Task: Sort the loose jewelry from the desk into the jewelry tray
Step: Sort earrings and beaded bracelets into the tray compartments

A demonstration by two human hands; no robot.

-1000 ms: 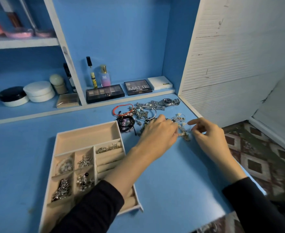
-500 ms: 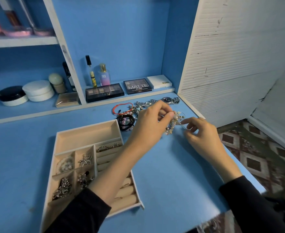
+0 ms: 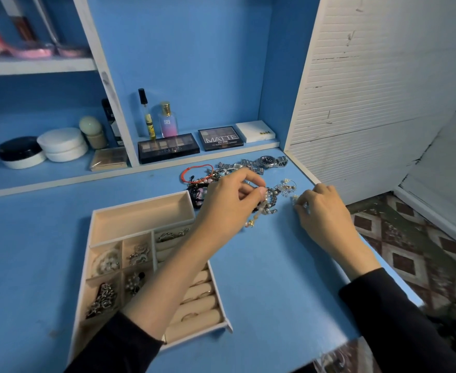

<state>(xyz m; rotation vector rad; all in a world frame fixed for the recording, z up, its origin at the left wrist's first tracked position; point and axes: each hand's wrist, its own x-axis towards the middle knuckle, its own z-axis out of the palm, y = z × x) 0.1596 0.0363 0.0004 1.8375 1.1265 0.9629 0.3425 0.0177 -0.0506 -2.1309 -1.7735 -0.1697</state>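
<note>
A tangled strand of pale and silver beads with small charms [image 3: 265, 208] hangs just above the blue desk top [image 3: 261, 286], between the tray and the heap of loose pieces. The left hand [image 3: 229, 203] pinches the strand's upper end between thumb and fingertips, its forearm reaching across the tray. The right hand [image 3: 322, 208] sits just beside the strand's far end, fingers curled down onto a small pale beaded bit [image 3: 294, 197]; whether it pinches this or only touches it cannot be told. Behind the hands lies the loose jewelry heap [image 3: 221, 172], with a thin red cord bracelet [image 3: 195, 170], a silver metal wristwatch [image 3: 269, 160] and a dark beaded bracelet [image 3: 197, 194] among it. To the left sits the cream compartmented jewelry tray [image 3: 140, 202]: its four small square cells [image 3: 105, 263] each hold silvery or pearly pieces, a narrow slot holds silver clips, the padded ring rolls [image 3: 194, 301] carry a few rings, and the long back compartment shows nothing inside. The sorting looks partly done, with the heap and the lifted strand left to place. Makeup palettes [image 3: 167, 148] and a perfume bottle [image 3: 168, 122] line the shelf behind
</note>
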